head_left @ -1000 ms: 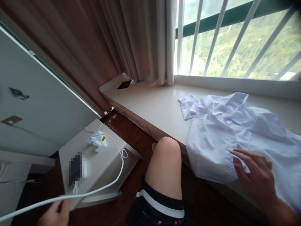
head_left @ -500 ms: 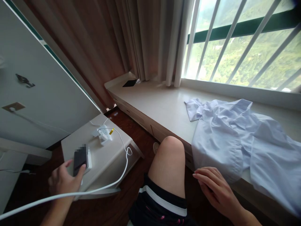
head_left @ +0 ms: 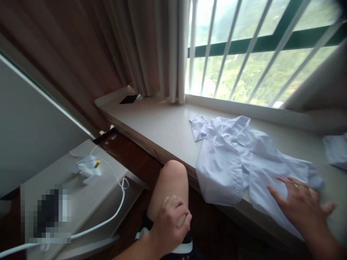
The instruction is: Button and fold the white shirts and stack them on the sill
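Left hand [head_left: 170,222] pulled back from the phone on the bedside cabinet [head_left: 81,202], now a clenched fist over the knee [head_left: 172,177], holding nothing. Right hand [head_left: 300,206] back on the white shirt [head_left: 233,162], fingers [head_left: 279,187] spread flat, pressing it onto the window-ledge worktop [head_left: 162,122].

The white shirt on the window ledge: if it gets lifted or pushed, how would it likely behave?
The white shirt looks thin and rumpled, so it would probably hang limp and fold rather than hold shape. Pushed by the right hand lying flat on it, it would likely bunch or slide on the smooth ledge. One edge overhangs the front, so it might slip off.
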The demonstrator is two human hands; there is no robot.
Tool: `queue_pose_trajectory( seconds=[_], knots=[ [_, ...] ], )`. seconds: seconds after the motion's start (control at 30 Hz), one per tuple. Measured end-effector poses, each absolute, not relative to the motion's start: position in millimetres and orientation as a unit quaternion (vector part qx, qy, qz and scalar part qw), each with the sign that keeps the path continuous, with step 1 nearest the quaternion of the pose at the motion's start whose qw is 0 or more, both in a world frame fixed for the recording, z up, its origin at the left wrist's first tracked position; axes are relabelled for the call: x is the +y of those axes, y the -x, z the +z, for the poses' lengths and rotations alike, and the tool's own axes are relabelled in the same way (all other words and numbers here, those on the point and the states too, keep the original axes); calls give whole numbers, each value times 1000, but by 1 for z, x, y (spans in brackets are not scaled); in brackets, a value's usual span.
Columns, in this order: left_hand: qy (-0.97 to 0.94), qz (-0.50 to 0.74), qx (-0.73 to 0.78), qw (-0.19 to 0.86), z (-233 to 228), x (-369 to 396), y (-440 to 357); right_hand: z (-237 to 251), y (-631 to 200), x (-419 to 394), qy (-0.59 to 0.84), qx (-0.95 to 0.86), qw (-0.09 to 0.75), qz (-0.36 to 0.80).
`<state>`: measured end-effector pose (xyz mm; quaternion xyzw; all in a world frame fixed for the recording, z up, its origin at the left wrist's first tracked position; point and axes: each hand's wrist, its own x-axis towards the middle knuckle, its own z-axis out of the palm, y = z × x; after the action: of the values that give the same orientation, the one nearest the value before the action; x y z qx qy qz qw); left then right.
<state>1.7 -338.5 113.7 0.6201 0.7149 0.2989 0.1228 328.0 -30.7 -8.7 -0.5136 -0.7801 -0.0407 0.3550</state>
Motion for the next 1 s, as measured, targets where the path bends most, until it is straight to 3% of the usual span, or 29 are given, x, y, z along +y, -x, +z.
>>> queue_pose_trajectory(
  seconds=[0.07,0.17,0.37,0.57,0.83,1.0],
  knots=[
    [-644,286,698,123,120,-283,3,-4,-332,-31,600,-754,264,-37],
    [-676,268,674,128,118,-200,12,4,-335,-26,681,-706,195,13],
    [-720,176,667,74,64,-63,6,5,-335,-16,717,-681,51,141],
    [-768,81,630,89,4,-6,-16,17,-336,-7,711,-686,120,92],
    [-774,57,623,99,-6,11,-18,25,-340,9,675,-709,124,159],
    [-773,72,619,121,-2,23,-13,34,-328,13,654,-674,282,196]
  ],
)
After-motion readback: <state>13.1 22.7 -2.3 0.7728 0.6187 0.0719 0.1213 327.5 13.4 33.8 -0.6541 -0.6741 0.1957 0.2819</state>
